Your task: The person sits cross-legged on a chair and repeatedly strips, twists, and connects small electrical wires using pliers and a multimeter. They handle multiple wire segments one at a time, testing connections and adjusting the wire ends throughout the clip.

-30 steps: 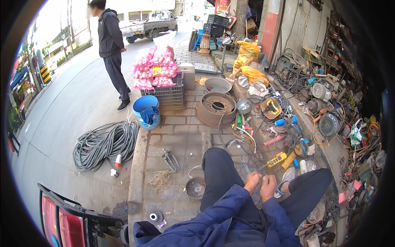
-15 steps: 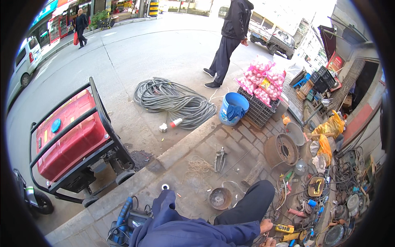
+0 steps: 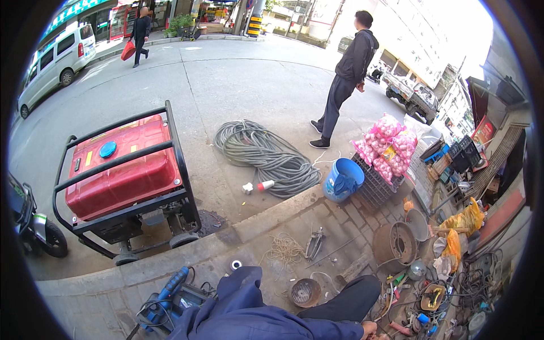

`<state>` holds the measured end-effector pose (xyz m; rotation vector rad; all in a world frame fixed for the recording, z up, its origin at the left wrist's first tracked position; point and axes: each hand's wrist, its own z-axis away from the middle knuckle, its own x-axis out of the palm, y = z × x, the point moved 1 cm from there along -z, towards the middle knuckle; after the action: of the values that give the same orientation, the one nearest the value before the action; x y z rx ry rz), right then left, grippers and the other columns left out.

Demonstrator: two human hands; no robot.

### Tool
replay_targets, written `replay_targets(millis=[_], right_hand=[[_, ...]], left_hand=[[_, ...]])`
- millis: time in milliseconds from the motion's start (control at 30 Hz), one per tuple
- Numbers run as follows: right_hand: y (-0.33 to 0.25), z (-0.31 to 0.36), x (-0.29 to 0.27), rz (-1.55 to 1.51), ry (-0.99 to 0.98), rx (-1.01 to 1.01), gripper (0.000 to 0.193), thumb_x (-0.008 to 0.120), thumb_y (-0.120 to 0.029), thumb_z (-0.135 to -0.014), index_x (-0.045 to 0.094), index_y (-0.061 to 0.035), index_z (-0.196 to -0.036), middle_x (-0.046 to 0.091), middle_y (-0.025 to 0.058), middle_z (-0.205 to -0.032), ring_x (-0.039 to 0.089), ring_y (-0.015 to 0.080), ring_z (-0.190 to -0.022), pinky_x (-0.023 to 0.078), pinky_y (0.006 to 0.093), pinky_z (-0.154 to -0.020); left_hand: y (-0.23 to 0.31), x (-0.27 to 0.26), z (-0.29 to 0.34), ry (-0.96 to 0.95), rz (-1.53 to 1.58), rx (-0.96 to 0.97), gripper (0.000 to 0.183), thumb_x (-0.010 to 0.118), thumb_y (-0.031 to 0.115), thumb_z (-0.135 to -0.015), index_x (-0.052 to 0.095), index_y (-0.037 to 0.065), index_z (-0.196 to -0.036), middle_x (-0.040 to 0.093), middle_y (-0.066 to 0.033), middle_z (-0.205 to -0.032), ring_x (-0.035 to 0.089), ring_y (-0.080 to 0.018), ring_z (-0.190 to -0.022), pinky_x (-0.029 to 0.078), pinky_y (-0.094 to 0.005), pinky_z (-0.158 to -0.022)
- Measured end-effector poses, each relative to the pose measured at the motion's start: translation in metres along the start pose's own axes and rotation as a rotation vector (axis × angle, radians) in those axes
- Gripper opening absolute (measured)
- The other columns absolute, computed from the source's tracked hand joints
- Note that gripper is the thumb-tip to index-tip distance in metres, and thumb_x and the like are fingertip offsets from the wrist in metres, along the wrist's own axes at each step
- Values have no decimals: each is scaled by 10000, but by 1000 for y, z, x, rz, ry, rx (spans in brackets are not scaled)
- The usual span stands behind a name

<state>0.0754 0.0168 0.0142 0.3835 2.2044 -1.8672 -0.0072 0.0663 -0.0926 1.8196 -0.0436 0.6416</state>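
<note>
My left hand (image 3: pixel 369 329) sits at the lower right edge, at the end of a dark blue sleeve (image 3: pixel 326 328) that reaches across my front. Its fingers look curled together; whatever they hold is too small to make out. Of my right hand (image 3: pixel 383 337) only a sliver shows just beside it, cut off by the frame's lower edge, with its fingers hidden. Nearest to both hands lie a red-handled piece (image 3: pixel 400 328) and a heap of cables and parts (image 3: pixel 476 289). My dark trousered knee (image 3: pixel 351 297) rises to their left.
A red generator (image 3: pixel 122 170) stands at left, with coiled cable (image 3: pixel 266 158) beyond the curb. A metal puller (image 3: pixel 314 243), round slotted metal part (image 3: pixel 304 292) and blue power tool (image 3: pixel 170 294) lie nearby. A blue bucket (image 3: pixel 343 180), rusty wheel rim (image 3: pixel 395 246) and standing person (image 3: pixel 345 79) are farther off.
The view has swung left and up, so the scene sits farther right and my hands lower, partly out of frame. A yellow device beside them has left the view. The distant walker moved.
</note>
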Motion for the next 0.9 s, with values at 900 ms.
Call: replay_targets(millis=[900], right_hand=[[-162,202,-170,-414,252,367,228,522,-199,-1017,514,-39,-855,337,-48,-561,263,36,-474,206,226,-448]], left_hand=[[-48,-79,-90,356,985,-695,246,528,253,-950,478,140,-737,395,23,-575,398,-153,-506,339,-321,-505]])
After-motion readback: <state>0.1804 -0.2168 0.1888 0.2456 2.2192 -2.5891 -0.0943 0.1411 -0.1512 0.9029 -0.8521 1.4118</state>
